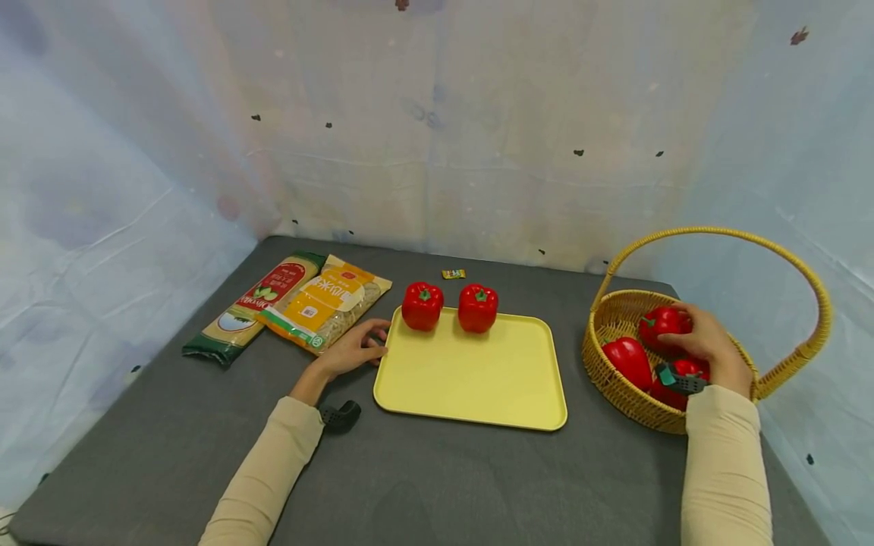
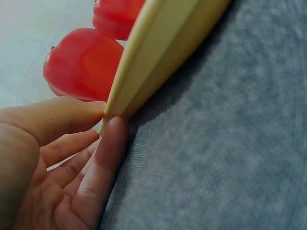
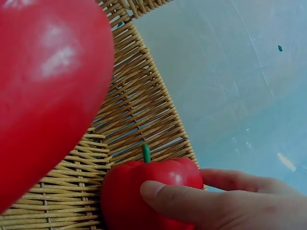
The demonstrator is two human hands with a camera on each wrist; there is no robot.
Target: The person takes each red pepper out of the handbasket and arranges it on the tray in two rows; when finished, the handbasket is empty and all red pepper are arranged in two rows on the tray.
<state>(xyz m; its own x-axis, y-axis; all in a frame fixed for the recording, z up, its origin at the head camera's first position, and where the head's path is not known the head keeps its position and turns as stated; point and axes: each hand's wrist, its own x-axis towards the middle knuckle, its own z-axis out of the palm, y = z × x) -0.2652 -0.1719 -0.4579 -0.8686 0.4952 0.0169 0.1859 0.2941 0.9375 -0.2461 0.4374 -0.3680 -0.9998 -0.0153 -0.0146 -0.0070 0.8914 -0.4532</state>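
My left hand (image 1: 353, 349) is at the left edge of a yellow tray (image 1: 471, 379), its fingertips pinching the rim (image 2: 112, 103). Two red bell peppers stand side by side at the tray's far edge, a left one (image 1: 422, 306) and a right one (image 1: 477, 308). Inside a wicker basket (image 1: 617, 390) on the right, my right hand (image 1: 710, 337) grips a red bell pepper (image 3: 144, 196) with a green stem, thumb on its near side. Other red peppers (image 1: 627, 362) lie beside it in the basket, partly hidden by my hand and wrist.
A yellow food bag (image 1: 328, 299) overlaps a green-and-red package (image 1: 262, 299) at the back left. A small yellow wrapped packet (image 1: 454, 274) lies behind the peppers. The basket's tall handle (image 1: 724, 231) arches above my right hand. A cloth wall borders the grey table.
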